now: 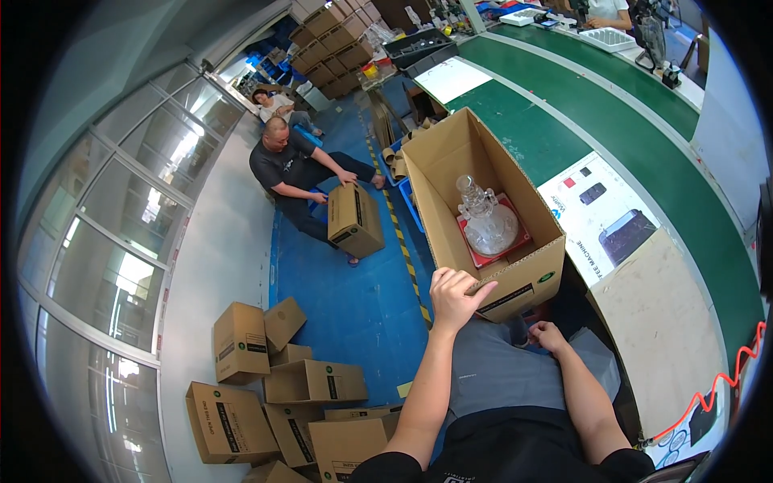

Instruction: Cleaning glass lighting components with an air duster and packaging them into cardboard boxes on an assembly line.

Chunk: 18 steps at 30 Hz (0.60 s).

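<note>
A tall open cardboard box (527,283) stands in front of me, tilted in view, its top facing up. Inside it, a clear, glass-like piece (489,229) with a wide round base and narrow upper part rests on a red-edged flat item (481,260). My left hand (456,299) is closed over the box's near left corner, fingers curled on the rim and thumb stretched along it. Below the box's near side, by my lap, my right hand (549,336) has its fingers curled in; whatever they hold, if anything, is hidden.
A green workbench (515,121) with printed boards (600,209) runs along the right. Several cardboard boxes (314,381) are piled on the blue floor at lower left. A seated co-worker (294,173) handles another box (355,219). A red coiled cord (708,392) hangs lower right.
</note>
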Available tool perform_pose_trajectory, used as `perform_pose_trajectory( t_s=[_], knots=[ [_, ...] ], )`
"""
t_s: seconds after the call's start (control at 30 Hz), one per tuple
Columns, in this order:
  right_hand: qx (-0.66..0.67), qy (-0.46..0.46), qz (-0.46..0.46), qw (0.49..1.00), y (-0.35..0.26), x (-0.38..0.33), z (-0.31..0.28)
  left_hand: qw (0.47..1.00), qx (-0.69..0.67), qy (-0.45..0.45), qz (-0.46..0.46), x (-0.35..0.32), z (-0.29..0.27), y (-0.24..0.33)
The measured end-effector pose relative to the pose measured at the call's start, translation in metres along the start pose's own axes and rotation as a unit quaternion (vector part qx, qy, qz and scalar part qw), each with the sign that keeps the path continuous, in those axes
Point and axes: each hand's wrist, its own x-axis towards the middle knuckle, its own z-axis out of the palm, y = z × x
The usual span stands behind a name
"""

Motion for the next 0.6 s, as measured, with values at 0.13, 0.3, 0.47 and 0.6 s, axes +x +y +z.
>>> perform_pose_trajectory(
  t_s=[0.13,0.3,0.47,0.6],
  knots=[
    [0.008,-0.002,0.002,1.000,0.0006,0.0008,-0.0009,1.000,0.001,-0.001,-0.001,0.0004,0.0001,0.0006],
    [0.005,-0.002,0.008,1.000,-0.0022,-0.0008,0.0000,1.000,0.003,0.000,0.001,0.0005,-0.0005,0.0003],
    [0.007,0.000,0.005,1.000,-0.0041,-0.0026,-0.0001,1.000,0.000,0.002,0.000,-0.0003,0.0007,0.0003],
    [-0.001,0.000,0.003,1.000,-0.0030,-0.0015,-0.0008,1.000,0.002,-0.002,-0.001,0.0000,0.0010,0.0004]
  ],
)
